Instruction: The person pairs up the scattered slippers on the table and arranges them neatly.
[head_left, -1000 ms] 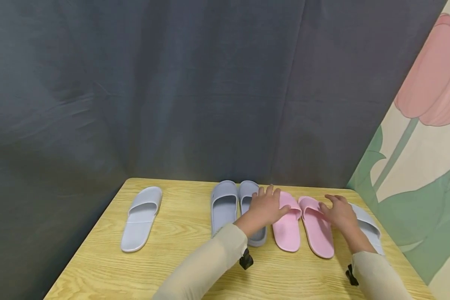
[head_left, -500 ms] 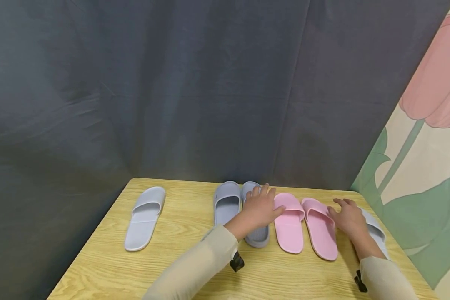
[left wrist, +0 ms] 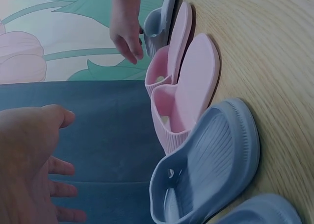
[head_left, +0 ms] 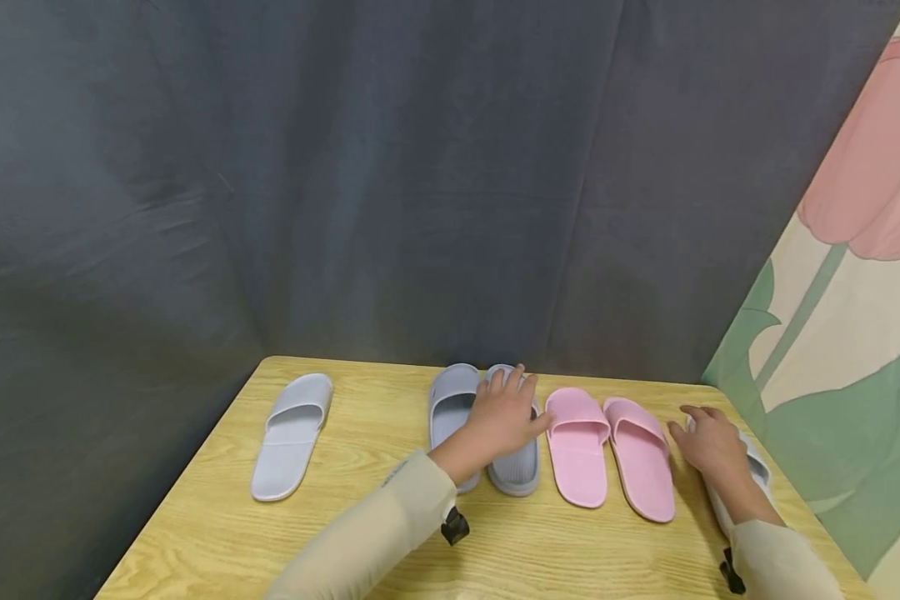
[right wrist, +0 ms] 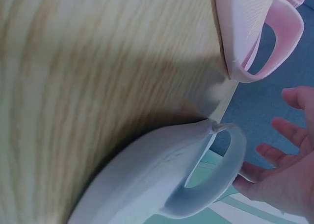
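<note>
Grey slippers (head_left: pixel 453 382) and pink slippers (head_left: pixel 576 462) lie paired on the bench (head_left: pixel 375 433); left white slipper (head_left: pixel 281 462) and right white slipper (right wrist: pixel 142 170), at opposite sides, seemingly not yet paired. Left hand (head_left: pixel 497 418), above grey, and right hand (head_left: pixel 712 446), near white: fingers spread, empty.

A yellowish table (head_left: pixel 555 554) carries pink slippers (head_left: pixel 579 467), grey slippers (head_left: pixel 519 468) and pale slippers (head_left: pixel 288 446) (two each).

left hand (head_left: pixel 499 417) and right hand (head_left: pixel 712 444) reach forward, fingers (left wrist: pixel 63 188) spread.
</note>
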A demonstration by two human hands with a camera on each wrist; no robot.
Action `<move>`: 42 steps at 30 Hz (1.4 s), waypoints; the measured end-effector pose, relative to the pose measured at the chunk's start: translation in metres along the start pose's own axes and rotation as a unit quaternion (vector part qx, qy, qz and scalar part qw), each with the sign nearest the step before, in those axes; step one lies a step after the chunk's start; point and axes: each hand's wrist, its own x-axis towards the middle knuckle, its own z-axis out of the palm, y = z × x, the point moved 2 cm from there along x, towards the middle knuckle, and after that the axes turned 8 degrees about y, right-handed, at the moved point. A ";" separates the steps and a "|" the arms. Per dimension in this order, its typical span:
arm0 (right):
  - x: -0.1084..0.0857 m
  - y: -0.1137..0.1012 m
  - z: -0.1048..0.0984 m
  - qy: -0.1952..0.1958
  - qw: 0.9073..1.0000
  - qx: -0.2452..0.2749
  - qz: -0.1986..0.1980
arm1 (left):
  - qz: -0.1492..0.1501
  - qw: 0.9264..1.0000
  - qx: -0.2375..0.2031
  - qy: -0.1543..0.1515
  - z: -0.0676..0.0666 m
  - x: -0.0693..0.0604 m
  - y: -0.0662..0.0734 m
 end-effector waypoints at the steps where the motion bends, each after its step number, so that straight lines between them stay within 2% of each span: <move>1: -0.001 0.002 0.000 -0.005 1.000 0.000 0.005 | 0.002 1.000 0.000 0.001 0.000 -0.001 -0.001; 9: -0.003 0.021 0.000 -0.026 0.999 -0.009 0.033 | 0.006 1.000 -0.001 0.011 -0.003 -0.012 -0.015; 16: -0.003 0.033 -0.006 -0.020 0.999 -0.032 0.036 | -0.005 1.000 -0.006 0.005 -0.009 -0.019 -0.027; 23: -0.001 0.045 -0.002 -0.041 0.998 -0.033 0.047 | -0.003 1.000 -0.009 0.011 -0.012 -0.029 -0.040; 29: 0.001 0.049 0.005 -0.034 0.998 -0.021 0.056 | -0.007 0.999 -0.008 0.032 -0.017 -0.038 -0.060; 33: 0.002 0.049 0.006 -0.025 0.999 -0.020 0.042 | -0.023 0.999 -0.013 0.027 -0.016 -0.045 -0.074; 38: 0.005 0.052 0.006 -0.046 0.998 -0.021 0.046 | -0.036 0.999 -0.028 0.029 -0.017 -0.052 -0.087; 42: 0.005 0.056 0.009 -0.067 0.996 -0.012 0.064 | -0.045 0.997 -0.042 0.039 -0.017 -0.057 -0.097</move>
